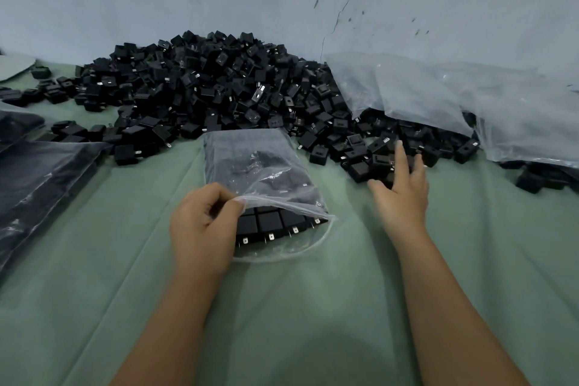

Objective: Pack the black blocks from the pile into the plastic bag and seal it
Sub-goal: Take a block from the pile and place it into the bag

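A big pile of black blocks (213,84) with small metal tabs lies against the wall across the green cloth. In front of it a clear plastic bag (250,153) lies flat, mouth toward me, with rows of black blocks (269,222) showing inside the opening. My left hand (200,226) pinches the bag's upper lip at the left of the mouth and holds it lifted. My right hand (404,185), fingers spread and straight, reaches onto loose blocks (363,166) at the pile's right front edge; it is slightly blurred and grips nothing visible.
Empty clear bags (438,97) are heaped over the pile at the right, against the cracked wall. Filled bags of black blocks (37,178) lie at the left edge. Green cloth (313,307) covers the table in front of me.
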Demonstrator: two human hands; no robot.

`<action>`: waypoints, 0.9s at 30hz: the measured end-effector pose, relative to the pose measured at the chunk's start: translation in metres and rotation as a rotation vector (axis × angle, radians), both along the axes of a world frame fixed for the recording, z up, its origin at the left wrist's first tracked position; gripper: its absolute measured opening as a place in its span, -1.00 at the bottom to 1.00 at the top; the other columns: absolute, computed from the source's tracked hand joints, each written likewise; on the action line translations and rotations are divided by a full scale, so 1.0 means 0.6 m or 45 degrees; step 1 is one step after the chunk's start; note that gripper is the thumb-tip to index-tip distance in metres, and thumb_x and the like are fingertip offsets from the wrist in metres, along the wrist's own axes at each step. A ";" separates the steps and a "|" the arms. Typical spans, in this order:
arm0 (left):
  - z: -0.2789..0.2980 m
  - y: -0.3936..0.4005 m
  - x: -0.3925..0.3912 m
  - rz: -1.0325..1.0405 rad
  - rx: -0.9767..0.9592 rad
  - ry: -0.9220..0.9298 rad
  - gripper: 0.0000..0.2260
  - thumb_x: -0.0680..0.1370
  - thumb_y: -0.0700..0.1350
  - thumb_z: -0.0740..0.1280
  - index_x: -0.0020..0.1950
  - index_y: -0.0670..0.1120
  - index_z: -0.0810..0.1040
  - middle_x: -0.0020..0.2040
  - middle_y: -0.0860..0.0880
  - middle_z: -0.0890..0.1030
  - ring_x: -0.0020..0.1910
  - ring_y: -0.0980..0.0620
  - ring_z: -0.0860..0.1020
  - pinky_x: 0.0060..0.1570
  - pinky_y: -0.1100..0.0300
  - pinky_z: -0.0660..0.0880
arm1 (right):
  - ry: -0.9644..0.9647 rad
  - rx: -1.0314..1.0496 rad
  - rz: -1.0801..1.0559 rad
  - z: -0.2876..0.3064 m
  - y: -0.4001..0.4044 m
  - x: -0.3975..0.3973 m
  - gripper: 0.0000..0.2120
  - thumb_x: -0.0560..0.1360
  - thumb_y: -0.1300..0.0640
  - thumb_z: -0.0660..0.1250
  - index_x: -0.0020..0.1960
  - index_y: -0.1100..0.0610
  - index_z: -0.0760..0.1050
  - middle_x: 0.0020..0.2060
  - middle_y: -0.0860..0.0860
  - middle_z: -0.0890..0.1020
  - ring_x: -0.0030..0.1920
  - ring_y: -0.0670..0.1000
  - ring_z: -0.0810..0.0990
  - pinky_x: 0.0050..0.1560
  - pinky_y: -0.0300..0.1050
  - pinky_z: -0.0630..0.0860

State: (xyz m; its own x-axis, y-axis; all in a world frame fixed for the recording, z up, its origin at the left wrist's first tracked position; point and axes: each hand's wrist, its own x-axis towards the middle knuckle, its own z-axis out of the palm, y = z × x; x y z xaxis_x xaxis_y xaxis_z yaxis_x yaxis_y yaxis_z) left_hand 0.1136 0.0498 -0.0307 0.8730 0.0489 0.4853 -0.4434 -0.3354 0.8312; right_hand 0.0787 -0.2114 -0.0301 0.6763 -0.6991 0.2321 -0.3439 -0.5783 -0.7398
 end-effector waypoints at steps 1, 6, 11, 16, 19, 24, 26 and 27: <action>0.000 0.000 0.000 0.004 0.001 0.006 -0.85 0.36 -0.07 0.34 -0.40 -0.04 0.44 -0.43 0.07 0.43 -0.37 0.11 0.38 -0.33 0.16 0.30 | 0.043 -0.010 0.043 -0.003 -0.002 0.002 -0.31 0.51 0.06 0.29 0.53 -0.24 0.07 0.57 0.00 0.02 0.55 0.05 -0.01 0.50 0.07 0.00; 0.001 -0.002 -0.001 -0.008 -0.017 0.031 -0.84 0.36 -0.09 0.34 -0.40 -0.09 0.45 -0.47 0.08 0.41 -0.41 0.16 0.36 -0.40 0.32 0.27 | -0.013 -0.138 0.078 -0.006 0.007 0.004 -0.53 0.50 0.03 0.29 0.38 -0.23 0.39 0.39 -0.04 0.36 0.40 0.01 0.27 0.44 -0.01 0.16; -0.002 -0.001 0.000 -0.021 -0.020 0.037 -0.80 0.42 -0.18 0.37 -0.39 -0.09 0.45 -0.47 0.10 0.40 -0.43 0.17 0.34 -0.40 0.32 0.28 | -0.069 -0.474 0.077 -0.014 0.015 0.002 -0.61 0.51 0.10 0.34 0.32 -0.11 0.50 0.11 0.06 0.44 0.19 0.08 0.33 0.25 -0.08 0.23; -0.002 -0.001 0.001 -0.029 -0.033 0.063 -0.83 0.38 -0.08 0.34 -0.39 -0.09 0.46 -0.48 0.12 0.41 -0.44 0.17 0.34 -0.43 0.35 0.27 | -0.076 -0.460 0.063 -0.016 0.010 0.007 -0.63 0.54 0.17 0.31 0.31 -0.07 0.50 0.17 0.07 0.51 0.22 0.12 0.38 0.22 -0.03 0.32; -0.005 0.001 0.002 -0.042 -0.016 0.071 -0.81 0.40 -0.07 0.34 -0.39 -0.08 0.44 -0.48 0.12 0.40 -0.45 0.17 0.33 -0.44 0.35 0.27 | -0.150 -0.459 0.033 -0.011 0.014 0.004 -0.66 0.52 0.12 0.34 0.27 -0.08 0.53 0.02 0.02 0.54 0.09 0.06 0.41 0.12 -0.10 0.34; -0.004 -0.001 0.005 -0.018 0.131 0.071 -0.80 0.44 -0.09 0.27 -0.33 -0.16 0.40 -0.42 -0.06 0.40 -0.39 0.04 0.35 -0.37 0.06 0.32 | -0.542 -0.242 0.055 0.007 0.074 -0.017 -0.73 0.46 0.02 0.36 0.16 -0.03 0.49 -0.10 -0.19 0.46 0.01 -0.04 0.43 0.06 -0.08 0.43; -0.002 -0.003 0.005 0.001 0.215 0.045 -0.78 0.48 -0.13 0.26 -0.30 -0.21 0.38 -0.39 -0.13 0.42 -0.33 -0.11 0.41 -0.33 -0.07 0.36 | -0.644 -0.244 0.187 0.011 0.114 -0.030 -0.77 0.45 -0.05 0.31 0.05 0.02 0.46 -0.15 -0.16 0.48 -0.06 -0.01 0.47 -0.04 -0.05 0.45; -0.002 -0.001 0.003 0.001 0.239 0.035 -0.78 0.50 -0.15 0.26 -0.30 -0.22 0.36 -0.40 -0.13 0.42 -0.32 -0.12 0.41 -0.33 -0.08 0.36 | -0.659 -0.288 0.257 0.012 0.134 -0.036 -0.76 0.44 -0.07 0.29 0.01 0.06 0.46 -0.17 -0.12 0.48 -0.10 0.00 0.47 -0.11 -0.05 0.44</action>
